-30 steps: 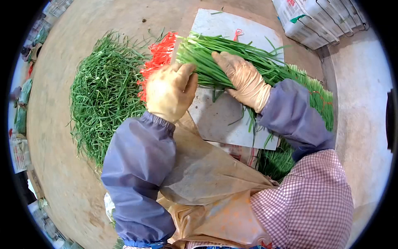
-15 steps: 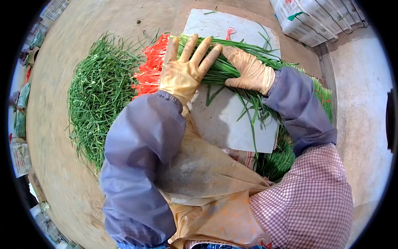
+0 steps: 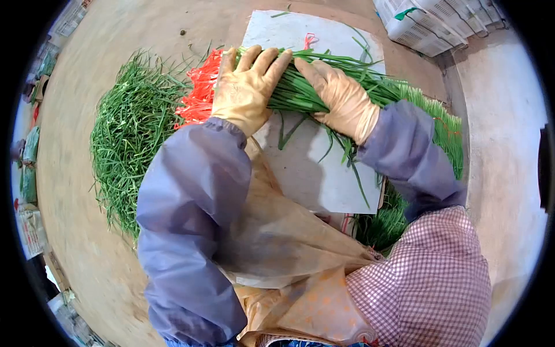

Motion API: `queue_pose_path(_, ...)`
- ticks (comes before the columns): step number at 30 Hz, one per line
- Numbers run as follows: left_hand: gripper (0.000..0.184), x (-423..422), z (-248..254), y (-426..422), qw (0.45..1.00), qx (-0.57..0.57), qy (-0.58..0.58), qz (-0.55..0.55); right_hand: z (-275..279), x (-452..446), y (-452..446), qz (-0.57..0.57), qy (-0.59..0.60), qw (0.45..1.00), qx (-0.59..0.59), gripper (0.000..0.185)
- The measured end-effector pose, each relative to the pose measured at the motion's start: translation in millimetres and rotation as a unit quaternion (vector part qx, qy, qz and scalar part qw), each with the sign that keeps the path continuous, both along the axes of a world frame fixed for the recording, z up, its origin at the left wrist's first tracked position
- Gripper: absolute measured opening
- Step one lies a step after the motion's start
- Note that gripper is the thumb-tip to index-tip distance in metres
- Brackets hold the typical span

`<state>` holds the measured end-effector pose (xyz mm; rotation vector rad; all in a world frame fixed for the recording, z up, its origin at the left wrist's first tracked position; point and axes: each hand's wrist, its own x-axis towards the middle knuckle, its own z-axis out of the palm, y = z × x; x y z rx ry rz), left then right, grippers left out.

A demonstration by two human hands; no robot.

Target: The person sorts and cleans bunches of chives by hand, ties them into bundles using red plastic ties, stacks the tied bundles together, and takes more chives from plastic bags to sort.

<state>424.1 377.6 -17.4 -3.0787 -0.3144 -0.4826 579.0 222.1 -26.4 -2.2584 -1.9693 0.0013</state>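
Note:
A bunch of long green stalks (image 3: 300,91) lies across a pale board (image 3: 306,168). My left hand (image 3: 245,87), in a yellowish glove, rests over the cut end of the bunch with its fingers spread a little. Close beside it, my gloved right hand (image 3: 341,98) is wrapped round the middle of the stalks, its thumb below and fingers on top. Red ties (image 3: 199,87) hang at the board's left edge, next to my left hand. One more red tie (image 3: 309,40) lies near the board's top.
A heap of loose green stalks (image 3: 130,139) lies on the floor at the left. Tied bunches (image 3: 448,133) stand at the right, with more greens (image 3: 384,222) below the board. White crates (image 3: 433,26) stand at the upper right, beside a pale wall.
My left hand has gone from a curled shape beside the bunch to lying over its end, its spread fingers now nearer together. My right hand stays on the stalks.

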Motion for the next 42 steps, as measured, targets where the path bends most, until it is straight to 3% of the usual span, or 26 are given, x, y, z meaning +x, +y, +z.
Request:
queue_pose_path(6, 0.099, 8.5, 6.0, 7.2, 0.999, -0.036, 0.006, -0.011, 9.3, 48.3, 15.3, 0.096, 0.176, 0.980, 0.004, 0.095)
queue_pose_path(9, 0.104, 9.5, 8.2, 9.4, 0.998, -0.050, 0.033, -0.020, 12.9, 54.1, 18.9, 0.088, 0.188, 0.978, -0.032, 0.090)
queue_pose_path(13, 0.108, 8.2, 14.6, 18.9, 0.994, -0.062, 0.075, -0.049, 15.0, 44.5, 15.6, 0.079, 0.132, 0.988, -0.015, 0.091)
queue_pose_path(17, 0.109, 10.8, 11.9, 6.5, 0.997, -0.001, 0.073, -0.020, 0.1, 7.1, 4.8, -0.025, -0.029, 0.999, -0.002, 0.102)
queue_pose_path(20, 0.108, 6.7, 4.3, 6.1, 0.998, 0.017, 0.050, -0.030, 10.5, -20.4, -7.8, -0.071, -0.179, 0.981, -0.009, 0.095)
queue_pose_path(22, 0.107, 3.7, 4.0, 11.6, 0.998, 0.006, 0.036, -0.054, 22.2, -43.4, -21.2, -0.035, -0.112, 0.987, 0.109, 0.095)
queue_pose_path(23, 0.105, 4.6, 3.5, 13.5, 0.997, 0.020, 0.039, -0.057, 18.7, -50.6, -24.2, 0.051, -0.083, 0.975, 0.200, 0.063)
queue_pose_path(24, 0.105, 7.3, 3.6, 15.3, 0.997, 0.029, 0.044, -0.055, 20.7, -65.5, -17.6, 0.085, 0.027, 0.992, 0.086, 0.026)
queue_pose_path(25, 0.105, 10.1, 3.6, 16.0, 0.997, 0.038, 0.050, -0.053, 10.4, -84.2, -15.7, 0.134, 0.001, 0.979, 0.151, 0.007)
queue_pose_path(26, 0.104, 11.1, 3.8, 16.0, 0.996, 0.047, 0.055, -0.052, 4.3, -97.5, -11.7, 0.162, 0.047, 0.982, 0.086, 0.012)
queue_pose_path(29, 0.099, 10.9, 0.5, 17.6, 0.995, 0.080, 0.040, -0.055, -96.6, -156.6, 41.7, 0.002, 0.020, 0.999, 0.036, 0.011)
queue_pose_path(31, 0.090, 9.0, -1.5, 17.4, 0.992, 0.105, 0.049, -0.042, -39.0, -139.7, 64.6, 0.097, 0.033, 0.988, -0.116, 0.016)
queue_pose_path(32, 0.084, 9.4, -1.5, 15.6, 0.992, 0.109, 0.057, -0.033, -25.4, -136.3, 67.7, 0.077, 0.017, 0.986, -0.145, 0.022)
queue_pose_path(33, 0.078, 9.1, -1.0, 14.5, 0.991, 0.113, 0.064, -0.023, -44.7, -139.0, 76.2, 0.075, 0.018, 0.994, -0.084, 0.021)
queue_pose_path(35, 0.083, 8.2, 1.5, 14.5, 0.993, 0.103, 0.059, -0.026, -100.3, -147.5, 94.3, 0.069, 0.020, 0.997, 0.039, 0.020)
queue_pose_path(40, 0.085, 8.5, 1.7, 8.9, 0.998, 0.038, 0.036, -0.025, -12.9, -128.1, 60.9, 0.057, -0.022, 0.985, -0.158, 0.021)
queue_pose_path(41, 0.086, 9.5, -3.2, 10.1, 0.996, 0.078, 0.035, -0.016, 2.0, -123.4, 53.4, 0.078, -0.022, 0.972, -0.222, 0.021)
queue_pose_path(42, 0.087, 9.9, -6.5, 9.4, 0.997, 0.076, 0.027, -0.013, -4.3, -119.0, 44.0, 0.078, 0.018, 0.981, -0.175, 0.021)
